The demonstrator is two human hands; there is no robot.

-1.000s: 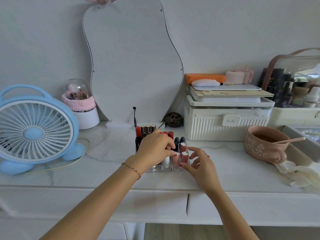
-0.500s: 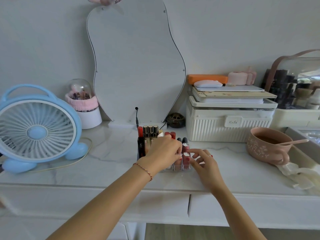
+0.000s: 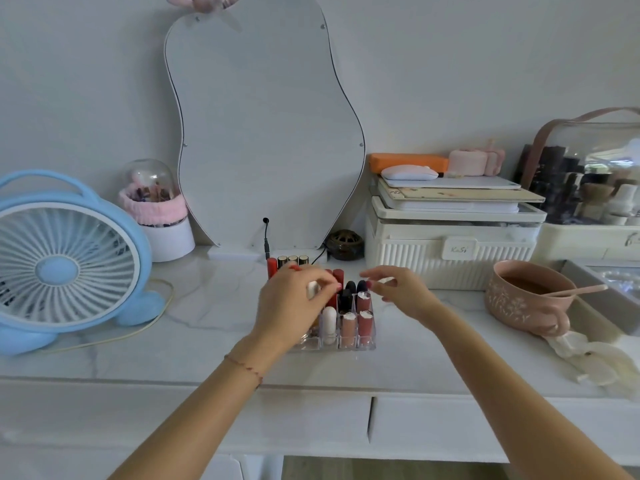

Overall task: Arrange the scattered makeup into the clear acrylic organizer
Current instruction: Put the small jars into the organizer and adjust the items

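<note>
The clear acrylic organizer stands mid-counter, its cells filled with upright lipsticks and pink gloss tubes; a white tube stands in the front row. My left hand hovers over the organizer's left side, fingers closed on a pale cream lipstick held above the cells. My right hand is lifted just right of the organizer, fingers spread and holding nothing. The left cells are hidden behind my left hand.
A blue desk fan sits at the left, a curvy mirror behind the organizer, a white ribbed storage box at the back right, and a pink mug with a spoon at the right.
My right hand has lifted off the front gloss tubes and drawn up to the right. My left hand has risen with the pale lipstick between its fingers.
</note>
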